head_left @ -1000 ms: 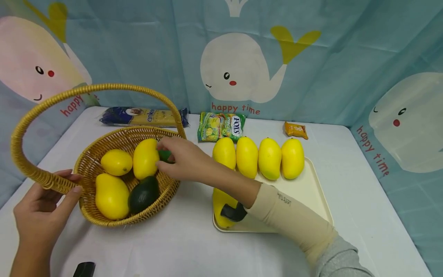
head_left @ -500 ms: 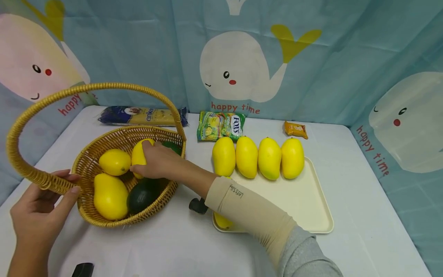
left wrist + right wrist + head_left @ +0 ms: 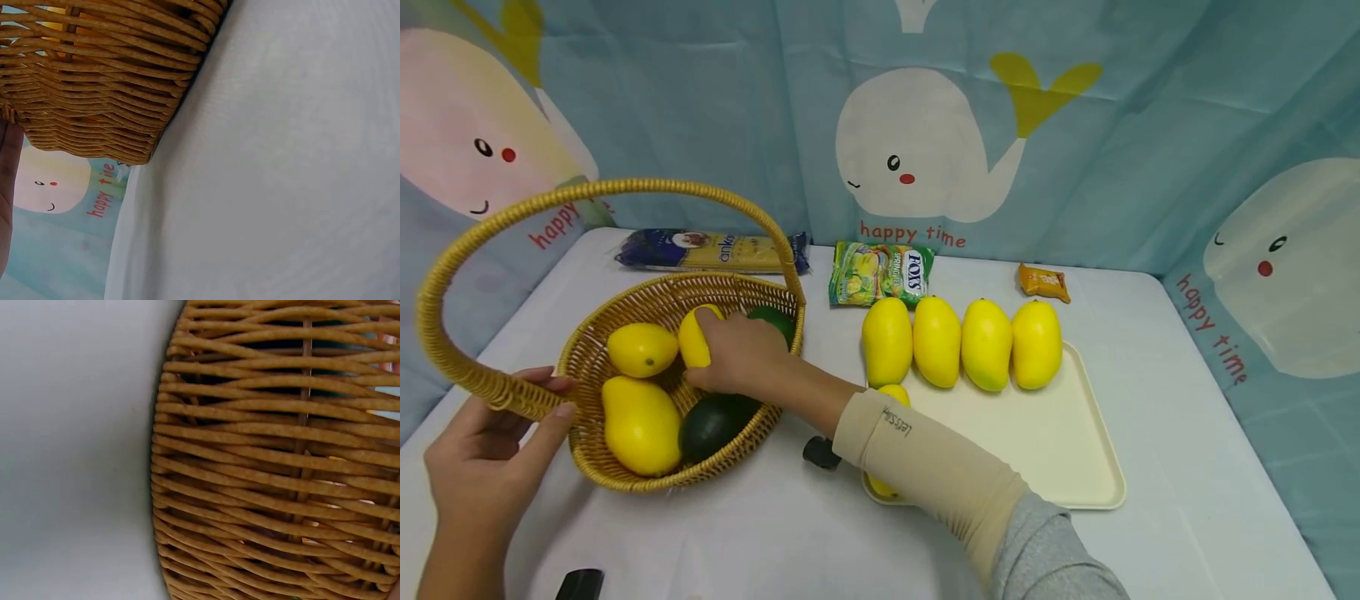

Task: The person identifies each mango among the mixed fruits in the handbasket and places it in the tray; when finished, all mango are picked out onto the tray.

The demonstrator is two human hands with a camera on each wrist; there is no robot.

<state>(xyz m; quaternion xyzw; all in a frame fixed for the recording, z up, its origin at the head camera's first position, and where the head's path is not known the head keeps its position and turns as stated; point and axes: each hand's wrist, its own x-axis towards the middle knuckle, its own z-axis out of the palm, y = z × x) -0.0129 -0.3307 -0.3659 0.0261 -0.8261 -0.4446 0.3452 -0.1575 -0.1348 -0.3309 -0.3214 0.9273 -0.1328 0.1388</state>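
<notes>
A wicker basket (image 3: 617,481) with a tall arched handle stands on the left of the table. My left hand (image 3: 493,454) pinches the foot of that handle at the left rim. Inside the basket, my right hand (image 3: 741,354) grips a yellow mango (image 3: 692,340), covering its right side. Around it lie a lemon (image 3: 642,350), another mango (image 3: 640,427), a dark avocado (image 3: 715,429) and a green fruit (image 3: 772,323) half hidden behind the knuckles. Both wrist views mostly show woven wall; the left wrist view catches left-hand fingers (image 3: 7,169) at its edge.
Right of the basket, a cream tray (image 3: 1030,467) carries a row of several mangoes (image 3: 936,342). More yellow fruit (image 3: 893,393) there is partly covered by the right sleeve. Along the back lie a pasta packet (image 3: 711,252), a Fox's sweets bag (image 3: 880,275) and an orange wrapped snack (image 3: 1043,282).
My right hand has moved left from the basket's right side onto the mango, which is now mostly covered. The lemon has shifted slightly left. My left hand keeps its hold on the handle.
</notes>
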